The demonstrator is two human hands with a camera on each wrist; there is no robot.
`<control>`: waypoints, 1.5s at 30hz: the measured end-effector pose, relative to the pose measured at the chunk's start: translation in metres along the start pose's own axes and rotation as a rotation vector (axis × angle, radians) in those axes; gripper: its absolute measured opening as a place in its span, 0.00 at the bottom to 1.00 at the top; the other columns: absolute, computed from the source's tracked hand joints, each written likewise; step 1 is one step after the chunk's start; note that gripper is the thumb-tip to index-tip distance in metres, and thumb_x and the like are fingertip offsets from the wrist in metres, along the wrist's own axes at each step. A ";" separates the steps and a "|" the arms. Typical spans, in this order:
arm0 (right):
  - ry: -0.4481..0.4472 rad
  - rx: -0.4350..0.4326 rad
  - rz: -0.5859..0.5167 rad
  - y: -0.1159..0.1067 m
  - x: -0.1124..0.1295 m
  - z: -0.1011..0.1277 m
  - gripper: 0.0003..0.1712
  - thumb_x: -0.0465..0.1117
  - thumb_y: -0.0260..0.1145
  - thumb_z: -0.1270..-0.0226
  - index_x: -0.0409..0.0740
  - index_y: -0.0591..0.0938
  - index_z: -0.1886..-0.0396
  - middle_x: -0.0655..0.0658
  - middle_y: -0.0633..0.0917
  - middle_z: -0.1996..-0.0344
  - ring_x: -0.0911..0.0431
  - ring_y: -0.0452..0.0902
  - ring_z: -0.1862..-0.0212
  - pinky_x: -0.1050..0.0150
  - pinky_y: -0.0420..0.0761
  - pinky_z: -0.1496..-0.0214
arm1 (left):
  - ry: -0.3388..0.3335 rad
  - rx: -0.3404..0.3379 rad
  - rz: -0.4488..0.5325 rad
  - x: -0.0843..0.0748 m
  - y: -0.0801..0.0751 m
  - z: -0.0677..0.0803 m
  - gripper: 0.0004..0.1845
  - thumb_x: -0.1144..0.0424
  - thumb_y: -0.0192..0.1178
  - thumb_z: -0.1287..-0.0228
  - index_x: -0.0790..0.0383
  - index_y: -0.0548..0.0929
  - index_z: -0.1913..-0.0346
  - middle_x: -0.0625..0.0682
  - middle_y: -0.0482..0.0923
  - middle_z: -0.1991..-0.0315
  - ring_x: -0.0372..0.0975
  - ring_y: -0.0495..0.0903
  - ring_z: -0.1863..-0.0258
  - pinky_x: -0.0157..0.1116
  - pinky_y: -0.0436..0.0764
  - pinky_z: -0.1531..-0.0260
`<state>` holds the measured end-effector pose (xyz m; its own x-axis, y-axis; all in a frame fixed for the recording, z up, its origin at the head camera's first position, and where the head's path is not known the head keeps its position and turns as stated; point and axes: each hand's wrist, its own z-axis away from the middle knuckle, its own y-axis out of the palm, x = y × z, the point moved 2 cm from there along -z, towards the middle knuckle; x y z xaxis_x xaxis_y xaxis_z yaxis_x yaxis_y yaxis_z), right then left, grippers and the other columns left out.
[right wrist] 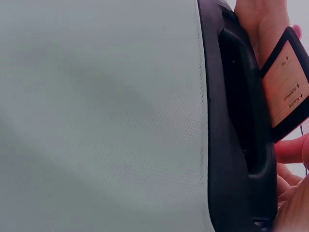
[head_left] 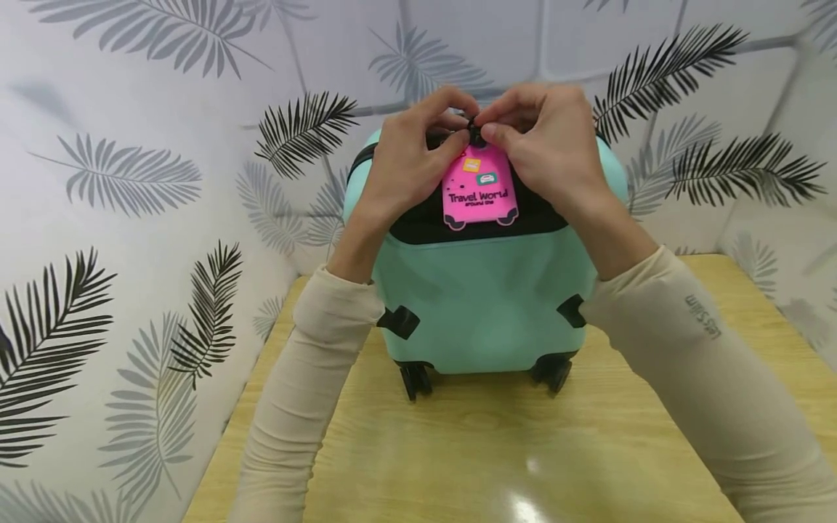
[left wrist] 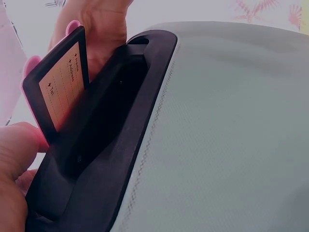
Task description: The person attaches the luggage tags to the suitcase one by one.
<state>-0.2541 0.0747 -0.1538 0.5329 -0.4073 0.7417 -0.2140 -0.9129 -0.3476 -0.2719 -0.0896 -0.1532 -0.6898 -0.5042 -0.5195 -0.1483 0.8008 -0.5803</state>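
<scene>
A small mint-green suitcase [head_left: 484, 298] stands on its wheels on the wooden table [head_left: 471, 457]. A pink luggage tag [head_left: 479, 190] reading "Travel World" hangs over its black top panel [head_left: 418, 225]. My left hand [head_left: 408, 163] and right hand [head_left: 546, 149] meet at the tag's black strap [head_left: 475, 134] by the handle, fingertips pinching it. In the left wrist view the tag's card back [left wrist: 63, 89] stands beside the black handle recess [left wrist: 104, 125]. The right wrist view has the tag's back [right wrist: 288, 87] next to the handle [right wrist: 241, 121].
Leaf-patterned white walls [head_left: 131, 181] close in the table on the left, back and right. The suitcase has black wheels [head_left: 416, 379] and side feet [head_left: 399, 321]. Bare tabletop lies in front of the case.
</scene>
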 end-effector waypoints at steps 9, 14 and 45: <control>0.026 -0.049 0.065 0.000 0.002 -0.003 0.12 0.41 0.72 0.41 0.47 0.77 0.63 0.49 0.87 0.69 0.60 0.81 0.67 0.70 0.75 0.62 | -0.054 0.041 0.022 0.000 -0.002 0.004 0.12 0.59 0.62 0.38 0.46 0.80 0.52 0.43 0.85 0.54 0.27 0.80 0.57 0.33 0.71 0.54; -0.018 -0.086 0.130 0.001 0.002 -0.004 0.12 0.44 0.72 0.41 0.45 0.80 0.62 0.51 0.83 0.69 0.59 0.78 0.70 0.71 0.75 0.65 | -0.044 0.038 0.023 0.000 -0.002 0.003 0.12 0.54 0.66 0.38 0.47 0.81 0.53 0.44 0.85 0.53 0.26 0.81 0.53 0.32 0.72 0.52; 0.100 0.174 0.077 0.000 -0.003 -0.029 0.15 0.44 0.56 0.26 0.39 0.81 0.52 0.48 0.81 0.57 0.57 0.71 0.57 0.66 0.70 0.58 | -0.004 0.025 -0.102 -0.003 0.000 0.005 0.08 0.53 0.58 0.30 0.46 0.80 0.52 0.40 0.85 0.54 0.25 0.78 0.54 0.34 0.70 0.56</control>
<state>-0.2795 0.0749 -0.1400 0.4346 -0.4843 0.7593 -0.1017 -0.8641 -0.4929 -0.2669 -0.0899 -0.1547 -0.6695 -0.5838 -0.4592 -0.1999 0.7370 -0.6456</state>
